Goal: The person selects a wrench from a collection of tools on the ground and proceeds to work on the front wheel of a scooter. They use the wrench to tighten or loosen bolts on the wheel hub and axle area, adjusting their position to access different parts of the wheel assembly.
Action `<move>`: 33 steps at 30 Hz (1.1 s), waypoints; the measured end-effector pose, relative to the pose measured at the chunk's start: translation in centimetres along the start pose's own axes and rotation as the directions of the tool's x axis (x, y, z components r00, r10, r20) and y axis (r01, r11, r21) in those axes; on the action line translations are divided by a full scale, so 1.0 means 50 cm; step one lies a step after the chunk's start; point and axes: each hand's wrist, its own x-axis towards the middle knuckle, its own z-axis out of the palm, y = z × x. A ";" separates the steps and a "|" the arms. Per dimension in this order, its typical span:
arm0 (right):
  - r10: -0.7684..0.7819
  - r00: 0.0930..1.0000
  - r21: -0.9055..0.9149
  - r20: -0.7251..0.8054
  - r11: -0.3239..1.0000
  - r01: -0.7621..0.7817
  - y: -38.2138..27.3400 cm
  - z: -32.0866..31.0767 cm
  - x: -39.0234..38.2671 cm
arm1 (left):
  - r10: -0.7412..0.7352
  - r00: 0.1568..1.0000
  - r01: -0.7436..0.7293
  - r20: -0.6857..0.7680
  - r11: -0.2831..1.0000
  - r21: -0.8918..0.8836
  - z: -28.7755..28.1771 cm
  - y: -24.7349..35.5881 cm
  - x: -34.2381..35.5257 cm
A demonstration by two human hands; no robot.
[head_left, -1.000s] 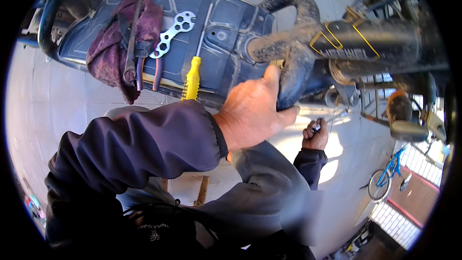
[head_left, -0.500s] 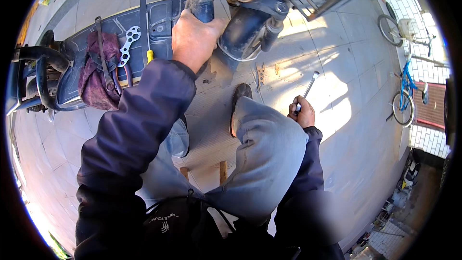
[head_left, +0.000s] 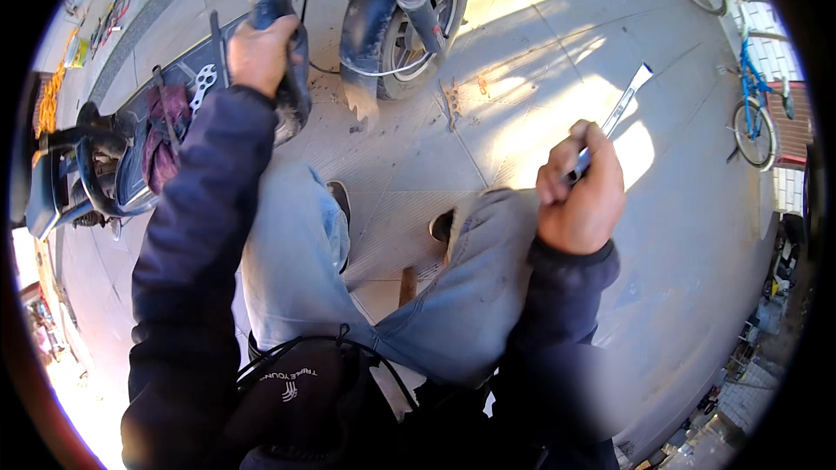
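Observation:
My left hand [head_left: 261, 57] is closed around a dark, dusty tubular part [head_left: 261, 7] at the front of a scooter; its lower end lies partly behind my fingers and sleeve. To the right of it stands the scooter's front wheel [head_left: 446, 7], under a black fender [head_left: 366, 30]. My right hand [head_left: 582, 190] grips a chrome wrench [head_left: 625, 103] by its lower end, above my right knee, with the far end pointing up and right. The wrench touches nothing else.
On the scooter's footboard [head_left: 193, 59], left of my left hand, lie a purple rag [head_left: 161, 165], a silver multi-hole wrench [head_left: 204, 83] and a dark flat bar [head_left: 218, 45]. A flat metal piece [head_left: 451, 104] rests on the tiled floor. A blue bicycle [head_left: 751, 113] stands far right.
My right hand has come up with the wrench and looks larger. My left hand keeps its hold on the tubular part. The view has shifted, showing more of the front wheel.

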 end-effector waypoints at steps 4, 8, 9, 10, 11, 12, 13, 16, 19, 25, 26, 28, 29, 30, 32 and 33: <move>0.047 0.995 -0.470 -0.089 0.879 -0.084 0.016 -0.042 0.012 | -0.067 0.997 0.066 -0.031 0.997 -0.046 -0.004 0.026 -0.019; 0.165 0.986 -0.529 -0.014 0.836 -0.147 0.008 -0.064 0.052 | -0.134 0.990 0.136 -0.045 0.990 0.044 -0.018 0.044 -0.019; 0.154 0.988 -0.583 0.030 0.806 -0.108 0.019 -0.072 0.062 | -0.151 0.988 0.154 -0.036 0.986 0.066 -0.016 0.041 -0.022; 0.162 0.986 -0.579 0.028 0.807 -0.116 0.017 -0.072 0.078 | -0.156 0.987 0.158 -0.026 0.982 0.103 -0.012 0.047 -0.020; 0.166 0.986 -0.568 -0.012 0.810 -0.144 0.018 -0.069 0.096 | -0.161 0.987 0.161 -0.016 0.977 0.139 -0.007 0.047 -0.020; 0.170 0.984 -0.556 -0.053 0.813 -0.170 0.021 -0.068 0.113 | -0.165 0.986 0.163 -0.004 0.971 0.174 -0.001 0.046 -0.022; 0.177 0.980 -0.541 -0.092 0.817 -0.199 0.021 -0.064 0.128 | -0.198 0.980 0.191 0.013 0.962 0.194 0.002 0.055 -0.022; 0.248 0.966 -0.590 -0.080 0.769 -0.246 0.011 -0.076 0.163 | -0.225 0.974 0.221 -0.014 0.945 0.241 0.020 0.077 -0.020; 0.266 0.960 -0.640 -0.084 0.724 -0.257 0.024 -0.099 0.177 | -0.278 0.960 0.280 -0.043 0.930 0.237 0.017 0.095 -0.014; 0.208 0.970 -0.823 -0.126 0.524 -0.219 0.074 -0.150 0.146 | -0.375 0.926 0.370 -0.047 0.875 0.311 -0.024 0.080 0.000; 0.206 0.968 -0.840 -0.142 0.493 -0.227 0.081 -0.159 0.133 | -0.369 0.928 0.366 -0.051 0.878 0.309 -0.040 0.060 0.001; 0.219 0.963 -0.889 -0.158 0.393 -0.235 0.091 -0.166 0.106 | -0.377 0.926 0.361 -0.005 0.883 0.300 -0.051 0.057 0.008; 0.235 0.959 -0.921 -0.158 0.316 -0.229 0.093 -0.174 0.091 | -0.405 0.914 0.389 -0.001 0.877 0.282 -0.043 0.063 0.006; 0.252 0.955 -0.946 -0.158 0.237 -0.220 0.096 -0.181 0.077 | -0.382 0.924 0.362 0.003 0.880 0.308 -0.049 0.052 0.011; 0.266 0.949 -0.953 -0.170 0.200 -0.226 0.101 -0.188 0.060 | -0.381 0.924 0.346 0.007 0.846 0.407 -0.063 0.040 0.018; 0.274 0.946 -0.956 -0.176 0.180 -0.230 0.098 -0.192 0.051 | -0.385 0.923 0.355 -0.005 0.845 0.401 -0.071 0.041 0.016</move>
